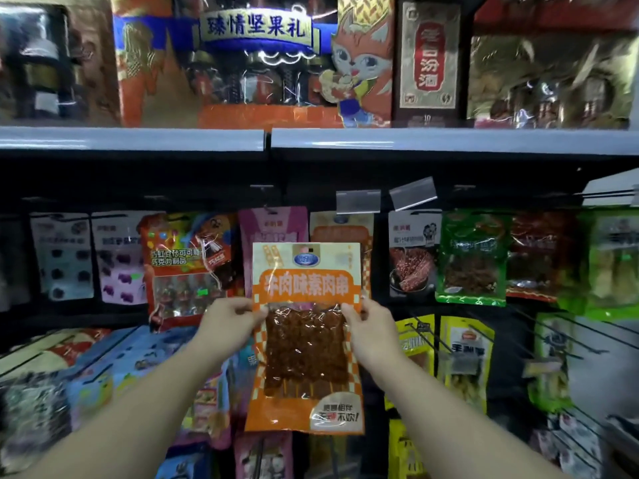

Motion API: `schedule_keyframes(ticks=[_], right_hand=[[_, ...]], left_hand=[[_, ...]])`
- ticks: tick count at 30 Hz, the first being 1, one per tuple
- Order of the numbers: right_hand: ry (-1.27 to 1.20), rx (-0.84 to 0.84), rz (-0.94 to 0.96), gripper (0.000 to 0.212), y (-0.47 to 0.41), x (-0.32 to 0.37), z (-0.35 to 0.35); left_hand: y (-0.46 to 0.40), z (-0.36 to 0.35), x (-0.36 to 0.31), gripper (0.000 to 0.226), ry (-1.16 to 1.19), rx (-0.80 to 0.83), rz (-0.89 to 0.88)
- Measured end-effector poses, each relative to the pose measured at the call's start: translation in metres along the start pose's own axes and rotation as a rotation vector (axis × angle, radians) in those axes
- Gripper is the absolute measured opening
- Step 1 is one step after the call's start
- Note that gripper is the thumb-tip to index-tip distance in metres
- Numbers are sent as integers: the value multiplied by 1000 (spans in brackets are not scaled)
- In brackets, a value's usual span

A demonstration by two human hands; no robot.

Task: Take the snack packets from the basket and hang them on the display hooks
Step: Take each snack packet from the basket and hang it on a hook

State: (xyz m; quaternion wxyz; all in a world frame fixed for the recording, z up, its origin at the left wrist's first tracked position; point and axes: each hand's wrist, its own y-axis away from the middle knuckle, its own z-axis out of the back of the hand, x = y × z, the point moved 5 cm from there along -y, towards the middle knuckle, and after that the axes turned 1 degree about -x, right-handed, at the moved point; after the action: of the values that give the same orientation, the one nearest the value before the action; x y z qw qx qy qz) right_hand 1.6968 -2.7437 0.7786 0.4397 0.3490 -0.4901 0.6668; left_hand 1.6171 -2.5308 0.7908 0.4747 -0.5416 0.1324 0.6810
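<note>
Left hand (230, 318) pinches the left edge of the orange snack packet (306, 340), right hand (368, 323) pinches the right edge, both at mid-height. Packet hangs upright, long axis vertical, its top well above both grips. Matching hung packet (342, 228) is just behind, above. Hook not visible; likely up-forward.

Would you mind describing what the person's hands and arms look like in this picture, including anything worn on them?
Both forearms are bare as far as the picture shows, with no sleeves in view. The left hand and the right hand wear no gloves, and no watch, bracelet or ring shows on the wrists or fingers. The nails look short and plain, though the picture is too soft to be sure.
</note>
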Motion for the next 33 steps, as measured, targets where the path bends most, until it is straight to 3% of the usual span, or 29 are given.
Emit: schedule_keyframes(ticks=[11, 24, 33], right_hand=[[43, -125, -65, 30, -59, -29, 43], [-51, -11, 80, 39, -138, -14, 69], [-143, 69, 63, 52, -151, -8, 58]], left_hand=[[-54, -67, -25, 41, 89, 44, -42], [-98, -96, -60, 52, 135, -79, -95], [-108, -94, -55, 66, 202, -141, -113]])
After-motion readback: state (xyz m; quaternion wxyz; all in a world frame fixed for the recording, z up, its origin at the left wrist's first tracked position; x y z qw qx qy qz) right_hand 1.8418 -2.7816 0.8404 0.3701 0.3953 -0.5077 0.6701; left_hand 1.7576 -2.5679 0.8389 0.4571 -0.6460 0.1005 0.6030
